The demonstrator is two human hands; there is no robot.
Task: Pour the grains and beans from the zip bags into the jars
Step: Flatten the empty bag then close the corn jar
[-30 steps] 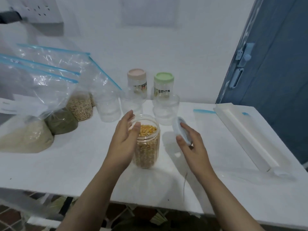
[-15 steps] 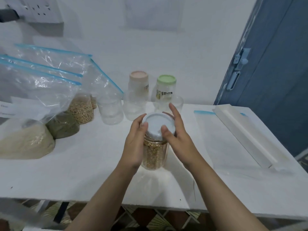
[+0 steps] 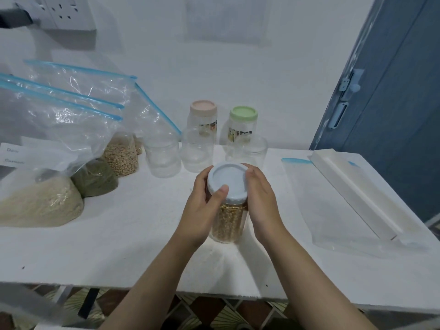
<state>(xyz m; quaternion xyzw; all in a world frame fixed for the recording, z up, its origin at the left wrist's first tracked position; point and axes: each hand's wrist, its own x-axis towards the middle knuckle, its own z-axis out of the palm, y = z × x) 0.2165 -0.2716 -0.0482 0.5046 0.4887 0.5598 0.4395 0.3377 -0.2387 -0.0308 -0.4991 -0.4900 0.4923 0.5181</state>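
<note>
Table front edge [image 3: 214, 291] nearest, bare tabletop between it and grip. Left hand [image 3: 202, 206] curled round filled jar [image 3: 227, 222], thumb on white lid [image 3: 227, 182]. Right hand [image 3: 262, 201] grips lid rim. Flat empty zip bag [image 3: 333, 206] right of grip; full zip bags [image 3: 59, 163] left. Beyond grip: empty jars [image 3: 164, 158], wall.
</note>
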